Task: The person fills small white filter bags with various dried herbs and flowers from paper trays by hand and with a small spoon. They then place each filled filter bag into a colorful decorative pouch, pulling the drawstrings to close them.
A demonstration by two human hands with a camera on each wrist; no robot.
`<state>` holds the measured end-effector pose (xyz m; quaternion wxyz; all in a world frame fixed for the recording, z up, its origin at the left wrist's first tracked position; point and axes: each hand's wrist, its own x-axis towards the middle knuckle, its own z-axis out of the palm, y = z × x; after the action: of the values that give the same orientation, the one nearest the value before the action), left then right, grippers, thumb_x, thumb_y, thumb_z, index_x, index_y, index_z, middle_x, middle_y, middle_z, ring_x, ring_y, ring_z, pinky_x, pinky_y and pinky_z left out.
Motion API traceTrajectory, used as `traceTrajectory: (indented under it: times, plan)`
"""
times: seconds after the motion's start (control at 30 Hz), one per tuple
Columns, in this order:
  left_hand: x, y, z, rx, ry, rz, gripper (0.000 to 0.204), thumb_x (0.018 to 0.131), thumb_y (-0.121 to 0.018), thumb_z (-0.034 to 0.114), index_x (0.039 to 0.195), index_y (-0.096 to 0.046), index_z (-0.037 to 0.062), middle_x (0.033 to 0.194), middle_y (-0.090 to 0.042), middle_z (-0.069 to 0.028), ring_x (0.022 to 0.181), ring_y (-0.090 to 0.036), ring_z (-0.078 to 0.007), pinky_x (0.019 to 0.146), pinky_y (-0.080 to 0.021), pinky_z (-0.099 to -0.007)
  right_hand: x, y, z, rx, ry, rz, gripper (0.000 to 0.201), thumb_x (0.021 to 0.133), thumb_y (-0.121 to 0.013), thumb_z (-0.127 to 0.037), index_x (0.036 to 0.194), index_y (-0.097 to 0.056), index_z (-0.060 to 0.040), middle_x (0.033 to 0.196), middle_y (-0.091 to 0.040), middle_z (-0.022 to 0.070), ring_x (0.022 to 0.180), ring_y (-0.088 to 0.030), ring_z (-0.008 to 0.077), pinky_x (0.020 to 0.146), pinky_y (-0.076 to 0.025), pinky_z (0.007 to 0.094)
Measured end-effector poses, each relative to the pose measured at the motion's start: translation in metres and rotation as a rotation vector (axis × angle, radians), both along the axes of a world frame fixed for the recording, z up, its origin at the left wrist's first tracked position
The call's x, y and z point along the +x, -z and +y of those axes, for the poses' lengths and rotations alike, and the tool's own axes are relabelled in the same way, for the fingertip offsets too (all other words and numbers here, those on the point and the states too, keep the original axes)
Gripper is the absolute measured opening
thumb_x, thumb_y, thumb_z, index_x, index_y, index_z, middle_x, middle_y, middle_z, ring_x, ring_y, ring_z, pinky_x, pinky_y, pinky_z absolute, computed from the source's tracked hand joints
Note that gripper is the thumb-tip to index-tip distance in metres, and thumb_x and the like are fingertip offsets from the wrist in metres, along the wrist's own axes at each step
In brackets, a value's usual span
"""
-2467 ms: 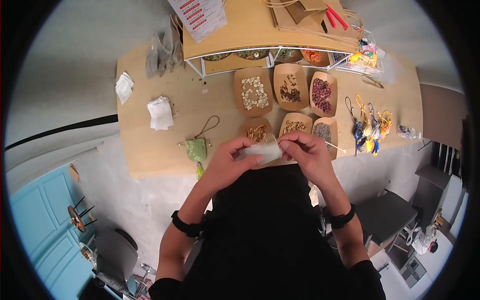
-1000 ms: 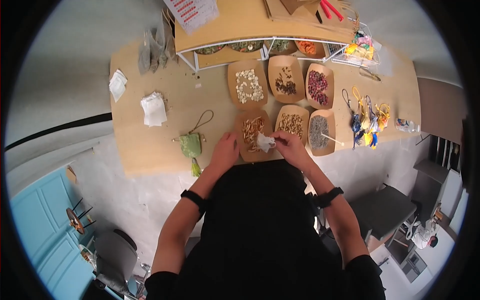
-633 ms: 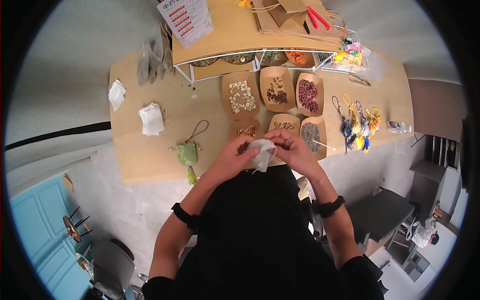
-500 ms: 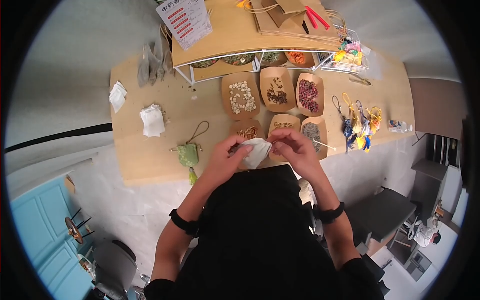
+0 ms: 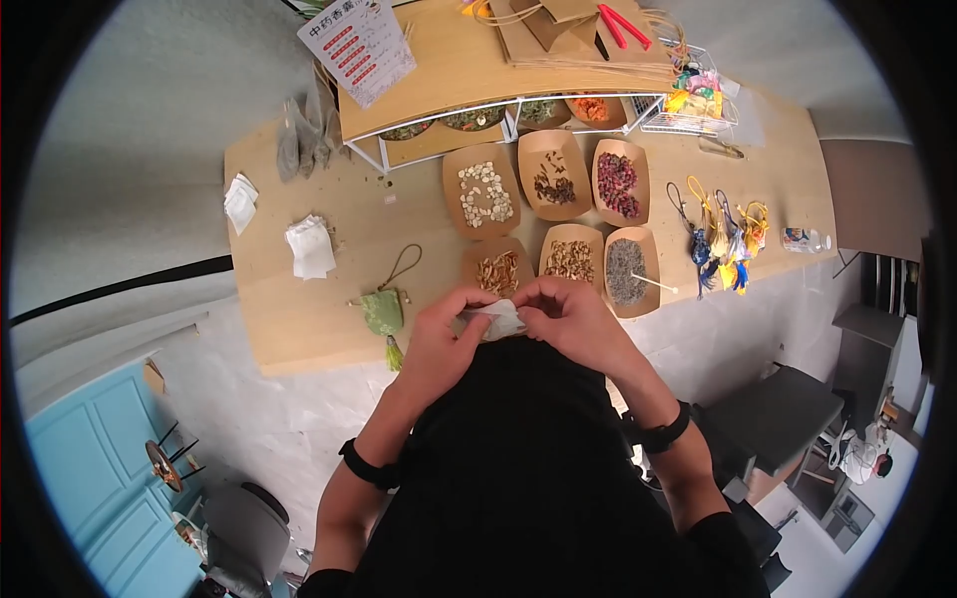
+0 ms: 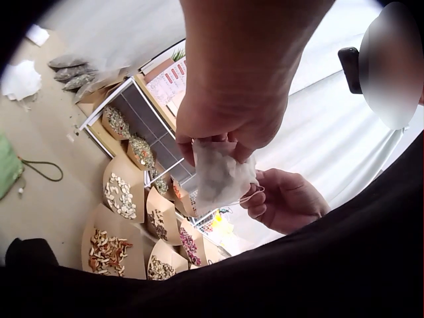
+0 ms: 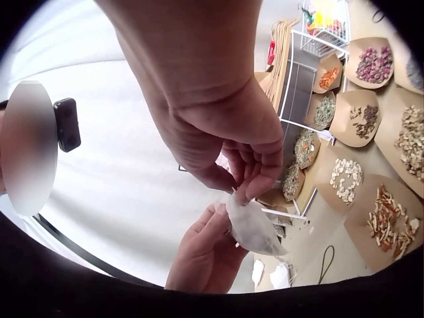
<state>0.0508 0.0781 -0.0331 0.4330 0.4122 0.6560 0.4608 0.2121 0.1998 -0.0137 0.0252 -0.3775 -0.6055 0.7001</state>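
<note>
Left hand (image 5: 446,334): grip narrowed to a pinch, thumb and fingers on the white sachet (image 5: 504,321). Right hand (image 5: 571,321): grip likewise narrowed, pinching the sachet's end — a thin string (image 6: 252,195) loops beside it. The sachet is held before the black shirt (image 5: 508,448), near the tray (image 7: 356,215) of dried shreds. Green pouch (image 5: 382,312): on the table (image 5: 289,309), beyond the left hand.
</note>
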Motion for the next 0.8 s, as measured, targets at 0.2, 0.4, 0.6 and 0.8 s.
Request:
traceTrajectory:
  times: [0.2, 0.4, 0.6, 0.8]
  plan:
    - [-0.002, -0.015, 0.002, 0.016, 0.087, 0.056, 0.016, 0.087, -0.063, 0.002, 0.102, -0.064, 0.0017, 0.093, -0.067, -0.0113, 0.086, -0.064, -0.0250, 0.080, -0.049, -0.0340, 0.001, -0.004, 0.000, -0.026, 0.054, 0.062, 0.017, 0.089, -0.060, -0.003, 0.105, -0.060, 0.0001, 0.084, -0.063, 0.0010, 0.075, -0.058, 0.0061, 0.067, -0.049, 0.0228]
    - [0.003, -0.015, 0.005, 0.076, 0.127, 0.186, 0.012, 0.085, -0.064, 0.001, 0.096, -0.064, 0.0028, 0.091, -0.066, -0.0114, 0.086, -0.062, -0.0312, 0.078, -0.048, -0.0366, 0.001, -0.017, -0.002, 0.134, 0.028, 0.082, 0.018, 0.086, -0.061, -0.002, 0.103, -0.060, -0.0014, 0.081, -0.061, 0.0023, 0.072, -0.057, 0.0083, 0.065, -0.049, 0.0258]
    - [0.002, -0.021, 0.006, 0.301, 0.072, 0.464, 0.013, 0.083, -0.063, -0.006, 0.092, -0.062, 0.0029, 0.093, -0.066, -0.0096, 0.088, -0.061, -0.0282, 0.079, -0.047, -0.0347, 0.006, -0.029, -0.001, 0.260, -0.040, -0.011, 0.021, 0.082, -0.064, -0.002, 0.103, -0.059, -0.0029, 0.079, -0.061, 0.0069, 0.071, -0.060, 0.0164, 0.064, -0.050, 0.0291]
    - [-0.002, -0.023, 0.008, 0.372, 0.081, 0.503, 0.015, 0.083, -0.062, -0.007, 0.093, -0.062, 0.0033, 0.092, -0.067, -0.0092, 0.085, -0.062, -0.0268, 0.078, -0.045, -0.0357, 0.012, -0.039, -0.004, 0.631, 0.000, 0.216, 0.021, 0.078, -0.072, -0.006, 0.098, -0.062, -0.0043, 0.090, -0.057, 0.0103, 0.078, -0.061, 0.0247, 0.065, -0.050, 0.0341]
